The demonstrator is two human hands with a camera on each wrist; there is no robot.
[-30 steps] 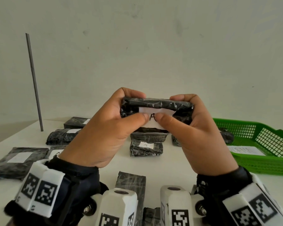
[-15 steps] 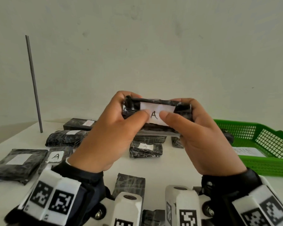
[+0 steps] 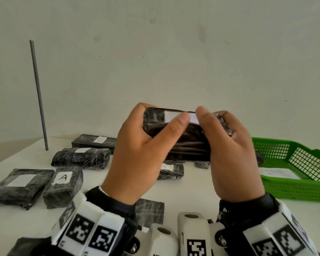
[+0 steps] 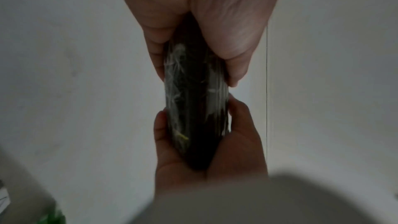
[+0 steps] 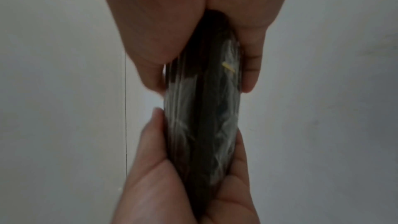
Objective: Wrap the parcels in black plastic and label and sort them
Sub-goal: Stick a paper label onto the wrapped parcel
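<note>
I hold a parcel wrapped in black plastic (image 3: 188, 143) up over the table with both hands. A white label (image 3: 171, 116) sits on its upper face, and both thumbs press on it. My left hand (image 3: 161, 117) grips the parcel's left end, thumb in front and fingers curled behind. My right hand (image 3: 212, 117) grips the right end the same way. In the left wrist view the parcel (image 4: 193, 108) is edge-on between the left hand (image 4: 196, 71) and the other hand below. The right wrist view shows the parcel (image 5: 202, 117) pinched by the right hand (image 5: 201, 81).
Several wrapped, labelled parcels lie on the white table: a flat one (image 3: 20, 183), one marked A (image 3: 63, 185), a roll (image 3: 81, 157), a box (image 3: 94, 141), a small one (image 3: 171, 170). A green basket (image 3: 303, 187) stands right. A grey rod (image 3: 38, 93) stands back left.
The parcel has tipped back, so the labelled face now points up and the letter A is hidden. Both thumbs have slid up over the label.
</note>
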